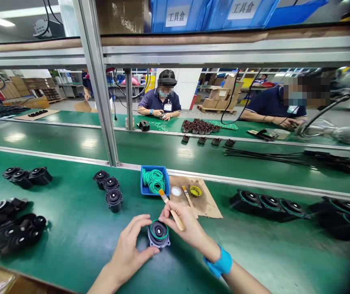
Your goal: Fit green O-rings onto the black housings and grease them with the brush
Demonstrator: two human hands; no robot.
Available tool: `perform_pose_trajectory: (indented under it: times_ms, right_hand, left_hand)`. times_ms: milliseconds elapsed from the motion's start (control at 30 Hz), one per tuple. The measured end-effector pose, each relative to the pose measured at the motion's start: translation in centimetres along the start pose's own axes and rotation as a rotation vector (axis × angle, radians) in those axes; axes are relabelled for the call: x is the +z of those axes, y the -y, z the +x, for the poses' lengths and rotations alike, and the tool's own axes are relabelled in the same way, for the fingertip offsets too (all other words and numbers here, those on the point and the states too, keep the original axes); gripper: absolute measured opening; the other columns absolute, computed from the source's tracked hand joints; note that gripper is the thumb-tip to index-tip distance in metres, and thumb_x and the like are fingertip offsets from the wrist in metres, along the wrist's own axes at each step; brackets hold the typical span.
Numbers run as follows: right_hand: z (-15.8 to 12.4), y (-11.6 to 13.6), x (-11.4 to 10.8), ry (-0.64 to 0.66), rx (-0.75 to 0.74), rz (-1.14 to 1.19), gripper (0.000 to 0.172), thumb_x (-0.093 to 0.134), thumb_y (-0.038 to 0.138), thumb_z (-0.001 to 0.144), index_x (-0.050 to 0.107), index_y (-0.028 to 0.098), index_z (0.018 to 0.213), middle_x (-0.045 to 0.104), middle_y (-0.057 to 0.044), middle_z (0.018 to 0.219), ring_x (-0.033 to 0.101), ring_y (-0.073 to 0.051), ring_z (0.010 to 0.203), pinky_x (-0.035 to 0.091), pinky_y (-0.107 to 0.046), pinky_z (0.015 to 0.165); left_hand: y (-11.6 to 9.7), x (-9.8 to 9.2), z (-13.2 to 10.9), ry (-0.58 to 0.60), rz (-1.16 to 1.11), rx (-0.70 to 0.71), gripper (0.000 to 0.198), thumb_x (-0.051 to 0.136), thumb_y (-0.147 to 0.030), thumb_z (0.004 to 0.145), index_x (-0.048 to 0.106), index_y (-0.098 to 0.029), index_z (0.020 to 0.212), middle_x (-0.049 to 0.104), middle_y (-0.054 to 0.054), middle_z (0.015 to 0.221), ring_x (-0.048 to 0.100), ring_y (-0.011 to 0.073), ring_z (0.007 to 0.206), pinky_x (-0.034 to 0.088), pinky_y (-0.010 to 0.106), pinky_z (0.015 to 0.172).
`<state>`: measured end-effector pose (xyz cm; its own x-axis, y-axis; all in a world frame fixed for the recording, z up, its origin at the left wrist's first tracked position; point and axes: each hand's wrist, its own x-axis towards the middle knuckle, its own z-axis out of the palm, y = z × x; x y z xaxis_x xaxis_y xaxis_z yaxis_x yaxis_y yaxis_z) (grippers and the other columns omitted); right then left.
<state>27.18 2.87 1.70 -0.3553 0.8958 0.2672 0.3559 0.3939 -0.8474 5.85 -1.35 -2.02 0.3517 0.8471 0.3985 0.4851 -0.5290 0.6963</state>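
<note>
A round black housing (158, 241) stands upright on the green bench in front of me, with a green rubber ring (166, 236) around its top. My left hand (129, 245) curves about its left side, thumb at the lower edge and fingertips at the upper left. In my right hand (182, 220) is a paintbrush (175, 216), bristles pointing up and away. Its thumb and fingertips also reach the housing's upper right edge, by the ring. Just beyond the hands sits a blue bin (155, 193) holding green rubber rings (156, 179).
Right of the bin, stained cardboard (207, 204) carries a second brush (189, 200), a yellow-rimmed dish (195, 191) and a white lid (176, 191). More black housings stand left (114, 199) and right (269, 207). A metal post (97, 81) rises beyond; co-workers sit opposite.
</note>
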Motion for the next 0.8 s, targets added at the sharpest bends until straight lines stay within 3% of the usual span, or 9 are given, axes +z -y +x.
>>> perform_pose_trajectory:
  times_ms: [133, 300, 433, 567, 667, 800]
  right_hand:
    - [-1.3, -0.1, 0.1, -0.016, -0.098, -0.055, 0.023, 0.060, 0.031, 0.090, 0.045, 0.022, 0.075, 0.071, -0.004, 0.086, 0.067, -0.017, 0.077, 0.051, -0.028, 0.069]
    - [-2.7, -0.9, -0.2, -0.061, -0.427, -0.269, 0.035, 0.070, 0.047, 0.084, 0.046, 0.022, 0.076, 0.072, -0.006, 0.092, 0.065, -0.019, 0.078, 0.049, -0.032, 0.069]
    - [-3.5, -1.5, 0.1, -0.146, -0.632, -0.450, 0.021, 0.067, 0.028, 0.090, 0.049, 0.022, 0.080, 0.074, -0.009, 0.095, 0.067, -0.021, 0.080, 0.047, -0.036, 0.070]
    - [-2.8, -1.2, -0.2, -0.041, -0.661, -0.413, 0.025, 0.062, 0.040, 0.092, 0.047, 0.022, 0.082, 0.072, -0.012, 0.108, 0.067, -0.021, 0.086, 0.047, -0.038, 0.075]
    - [-1.8, -1.2, -0.7, 0.028, -0.623, -0.302, 0.033, 0.061, 0.049, 0.090, 0.045, 0.023, 0.081, 0.072, -0.009, 0.100, 0.065, -0.019, 0.083, 0.047, -0.036, 0.074]
    - [-1.3, -2.2, -0.7, 0.014, -0.612, -0.265, 0.032, 0.069, 0.045, 0.085, 0.046, 0.023, 0.079, 0.072, -0.007, 0.091, 0.064, -0.018, 0.078, 0.049, -0.034, 0.070]
  left_hand:
    - [0.4, -0.1, 0.0, 0.006, 0.065, 0.115, 0.040, 0.069, -0.038, 0.084, 0.058, -0.022, 0.119, 0.067, 0.012, 0.123, 0.066, 0.0245, 0.112, 0.056, 0.037, 0.095]
    - [0.9, -0.1, -0.1, -0.016, 0.160, 0.229, 0.034, 0.061, -0.043, 0.089, 0.062, -0.018, 0.112, 0.069, 0.014, 0.119, 0.069, 0.0234, 0.106, 0.059, 0.033, 0.091]
    - [0.9, -0.2, -0.1, 0.003, 0.213, 0.260, 0.032, 0.059, -0.040, 0.092, 0.061, -0.018, 0.114, 0.068, 0.014, 0.121, 0.070, 0.0236, 0.106, 0.059, 0.032, 0.092]
    - [0.4, -0.6, 0.3, 0.060, 0.182, 0.237, 0.028, 0.059, -0.033, 0.092, 0.060, -0.018, 0.115, 0.067, 0.014, 0.123, 0.068, 0.0235, 0.109, 0.057, 0.033, 0.093]
    - [0.0, -1.0, 0.7, 0.106, 0.132, 0.203, 0.025, 0.060, -0.030, 0.091, 0.060, -0.018, 0.113, 0.066, 0.014, 0.123, 0.066, 0.0230, 0.111, 0.057, 0.032, 0.094]
    - [0.2, -0.9, 0.8, 0.122, 0.093, 0.172, 0.023, 0.062, -0.032, 0.090, 0.061, -0.018, 0.108, 0.067, 0.013, 0.122, 0.066, 0.0230, 0.111, 0.058, 0.032, 0.093]
